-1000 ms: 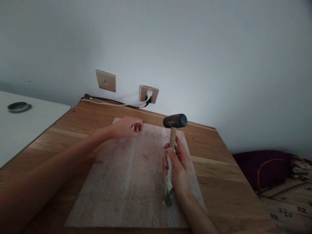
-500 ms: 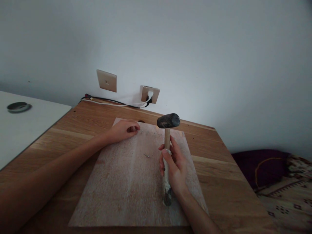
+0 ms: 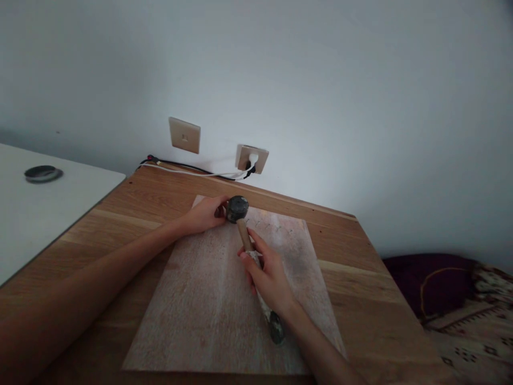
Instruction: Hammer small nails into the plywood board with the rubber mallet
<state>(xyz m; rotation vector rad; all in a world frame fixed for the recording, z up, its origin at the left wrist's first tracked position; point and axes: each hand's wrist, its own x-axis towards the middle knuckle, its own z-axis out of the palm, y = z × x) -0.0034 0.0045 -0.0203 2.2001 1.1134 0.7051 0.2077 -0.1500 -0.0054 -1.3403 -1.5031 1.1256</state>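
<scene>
My right hand is wrapped round the handle of a mallet, which has a dark cylindrical head and a wooden handle with a pale, worn covering. The mallet's head is beside the fingertips of my left hand and partly hides them. Thumb and finger of that hand are pinched together low over the far left part of a pale wooden board; what they hold, if anything, is hidden. To the right of the mallet's head, several small nails stand in a row along the board's far side.
Under the board is a wooden table against a white wall. Cables run along its back edge to a wall socket. A white surface with a dark round object adjoins on the left. Purple and patterned cloth lies at right.
My right hand has swung the mallet left, bringing its head from upright over the board to beside my left fingertips. My left hand stays in much the same place on the board.
</scene>
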